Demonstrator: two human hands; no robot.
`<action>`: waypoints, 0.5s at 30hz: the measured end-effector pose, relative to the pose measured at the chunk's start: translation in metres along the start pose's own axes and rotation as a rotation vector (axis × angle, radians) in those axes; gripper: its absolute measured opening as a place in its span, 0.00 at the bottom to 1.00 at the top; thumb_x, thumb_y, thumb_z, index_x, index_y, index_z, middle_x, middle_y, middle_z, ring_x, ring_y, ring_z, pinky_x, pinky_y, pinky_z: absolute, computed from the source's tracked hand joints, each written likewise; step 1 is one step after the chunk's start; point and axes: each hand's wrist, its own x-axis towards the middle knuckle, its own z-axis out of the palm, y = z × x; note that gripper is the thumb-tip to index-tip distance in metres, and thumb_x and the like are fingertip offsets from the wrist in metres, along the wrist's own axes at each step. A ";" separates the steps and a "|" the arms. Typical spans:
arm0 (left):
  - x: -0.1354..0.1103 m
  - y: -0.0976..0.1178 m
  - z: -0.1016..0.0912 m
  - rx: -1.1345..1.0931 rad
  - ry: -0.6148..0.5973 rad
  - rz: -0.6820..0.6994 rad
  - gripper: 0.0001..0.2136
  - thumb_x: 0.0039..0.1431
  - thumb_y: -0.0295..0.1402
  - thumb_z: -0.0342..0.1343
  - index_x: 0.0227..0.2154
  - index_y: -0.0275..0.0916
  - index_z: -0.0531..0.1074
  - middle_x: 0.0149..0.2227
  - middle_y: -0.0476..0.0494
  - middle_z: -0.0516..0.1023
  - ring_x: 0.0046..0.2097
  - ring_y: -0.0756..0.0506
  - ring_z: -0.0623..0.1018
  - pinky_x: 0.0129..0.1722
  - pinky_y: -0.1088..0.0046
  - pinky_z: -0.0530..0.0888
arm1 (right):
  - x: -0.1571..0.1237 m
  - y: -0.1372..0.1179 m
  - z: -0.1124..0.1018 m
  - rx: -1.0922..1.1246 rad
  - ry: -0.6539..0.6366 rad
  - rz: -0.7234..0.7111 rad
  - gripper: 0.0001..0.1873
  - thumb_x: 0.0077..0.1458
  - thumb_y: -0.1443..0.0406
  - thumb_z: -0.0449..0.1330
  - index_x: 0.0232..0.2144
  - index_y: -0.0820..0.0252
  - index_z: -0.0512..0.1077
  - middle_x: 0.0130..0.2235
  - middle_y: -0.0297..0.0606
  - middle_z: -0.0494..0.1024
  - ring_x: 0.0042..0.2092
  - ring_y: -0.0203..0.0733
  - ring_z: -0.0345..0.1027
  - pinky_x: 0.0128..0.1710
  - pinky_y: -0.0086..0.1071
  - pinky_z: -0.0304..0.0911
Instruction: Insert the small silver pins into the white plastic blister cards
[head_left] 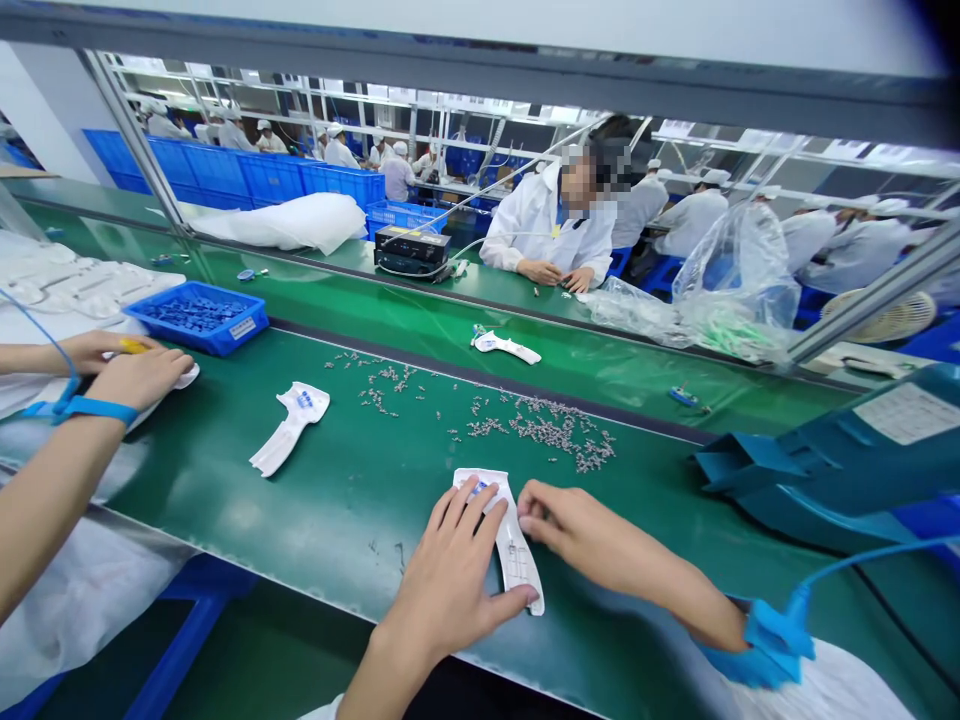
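A white plastic housing shell (516,552) lies on the green conveyor belt (337,500) right in front of me. My left hand (450,570) rests flat on its left side, fingers spread. My right hand (570,528) touches its right edge with fingers curled together in a pinch; what they hold is too small to make out. A blue wrist strap (772,645) sits on my right wrist. Many small grey screws (547,428) lie scattered on the belt just beyond the shell.
A second white shell (291,426) lies to the left, a third (507,346) farther back. A co-worker's hands (127,368) work at the left beside a blue parts tray (196,316). A blue device (840,465) stands at the right. Another person sits opposite (551,225).
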 end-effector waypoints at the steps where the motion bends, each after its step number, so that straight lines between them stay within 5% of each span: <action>1: 0.000 -0.001 0.000 0.004 -0.002 0.001 0.38 0.57 0.51 0.60 0.65 0.39 0.56 0.67 0.36 0.61 0.70 0.32 0.55 0.66 0.45 0.59 | 0.003 0.010 -0.004 -0.015 0.073 -0.001 0.09 0.66 0.64 0.48 0.39 0.55 0.69 0.38 0.38 0.78 0.40 0.44 0.71 0.38 0.35 0.63; 5: 0.000 -0.001 -0.001 0.015 -0.023 -0.001 0.37 0.58 0.52 0.59 0.64 0.38 0.57 0.68 0.36 0.59 0.70 0.32 0.55 0.66 0.45 0.59 | 0.021 0.061 -0.010 -0.239 0.368 0.068 0.15 0.64 0.68 0.49 0.49 0.59 0.71 0.50 0.47 0.75 0.50 0.50 0.70 0.48 0.43 0.63; 9: 0.000 0.000 -0.002 0.020 -0.052 -0.026 0.37 0.59 0.52 0.58 0.65 0.38 0.56 0.69 0.37 0.58 0.70 0.33 0.53 0.67 0.46 0.58 | 0.036 0.087 -0.002 -0.331 0.346 0.108 0.12 0.64 0.66 0.51 0.44 0.59 0.73 0.45 0.46 0.76 0.44 0.49 0.72 0.44 0.39 0.63; 15: -0.003 0.002 -0.004 -0.027 -0.010 -0.028 0.34 0.57 0.48 0.62 0.62 0.42 0.59 0.68 0.41 0.59 0.71 0.33 0.52 0.67 0.45 0.57 | 0.022 0.065 0.000 -0.180 0.259 0.063 0.14 0.67 0.62 0.47 0.40 0.57 0.73 0.43 0.43 0.78 0.43 0.47 0.71 0.43 0.39 0.64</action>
